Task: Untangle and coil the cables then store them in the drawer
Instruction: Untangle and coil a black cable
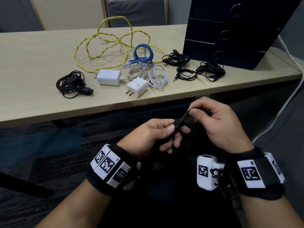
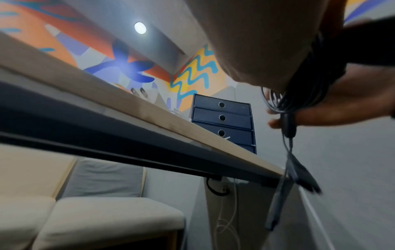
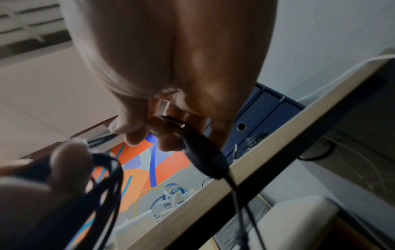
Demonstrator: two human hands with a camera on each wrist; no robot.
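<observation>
Below the table's front edge both hands work a thin black cable point(image 1: 181, 120). My left hand point(image 1: 162, 130) pinches its bundled loops point(image 2: 299, 94) between thumb and fingers. My right hand point(image 1: 199, 112) pinches a loop of the same cable, and a black connector point(image 3: 203, 159) hangs below its fingers. On the table point(image 1: 32, 66) lie a tangled yellow cable point(image 1: 115, 41), a blue cable point(image 1: 143, 55), white cables point(image 1: 158, 76), two white chargers point(image 1: 109, 77) and several black cable bundles point(image 1: 72, 83). The dark blue drawer unit point(image 1: 230, 33) stands at the back right with its drawers closed.
A white cord point(image 1: 286, 99) hangs off the table's right end down to the floor. Cushioned seats point(image 1: 136, 12) stand behind the table. Dark carpet point(image 1: 32, 153) lies under my arms.
</observation>
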